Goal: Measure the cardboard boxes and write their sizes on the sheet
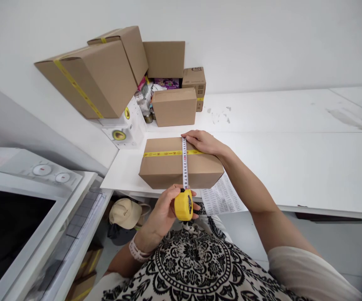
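A sealed cardboard box with yellow printed packing tape lies on the white table before me. In my left hand, just off the box's near side, is a yellow tape measure, its fingers closed around the case. The white blade is drawn out and runs away from me over the near edge and across the top of the box. At the far edge, my right hand rests on the box top with its fingertips holding the blade's end down.
Large taped boxes are stacked at the back left on white cartons. Smaller boxes stand behind the measured one. A printed sheet hangs over the table's front edge. A microwave is at left, with a beige cap below.
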Motion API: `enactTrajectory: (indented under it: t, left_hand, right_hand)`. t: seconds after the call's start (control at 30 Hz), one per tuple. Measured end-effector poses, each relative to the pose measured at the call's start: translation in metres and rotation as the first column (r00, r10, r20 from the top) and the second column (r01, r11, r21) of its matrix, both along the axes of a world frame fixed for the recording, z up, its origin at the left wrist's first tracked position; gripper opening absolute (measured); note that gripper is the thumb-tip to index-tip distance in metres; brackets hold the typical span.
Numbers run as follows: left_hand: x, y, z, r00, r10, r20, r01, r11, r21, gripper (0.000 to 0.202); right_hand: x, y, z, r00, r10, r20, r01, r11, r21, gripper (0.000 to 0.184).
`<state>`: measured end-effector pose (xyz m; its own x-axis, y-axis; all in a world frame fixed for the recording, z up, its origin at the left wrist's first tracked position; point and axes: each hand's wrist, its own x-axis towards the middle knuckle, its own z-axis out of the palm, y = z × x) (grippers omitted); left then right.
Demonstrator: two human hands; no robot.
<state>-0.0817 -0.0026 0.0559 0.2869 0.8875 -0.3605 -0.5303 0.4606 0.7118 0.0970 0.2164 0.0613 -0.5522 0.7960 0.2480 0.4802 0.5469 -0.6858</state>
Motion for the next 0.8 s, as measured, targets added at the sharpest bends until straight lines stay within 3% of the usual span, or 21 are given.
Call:
enactTrajectory:
  t: [0.8]
  left_hand:
    - [-0.0019, -0.0004, -0.0071, 0.998, -0.032, 0.053, 0.03, 0.999, 0.04, 0.034]
  right_hand:
    - [-0.0009, -0.0035, 0.0032, 0.999, -0.03, 0.023, 0.031, 0.999, -0.017, 0.041]
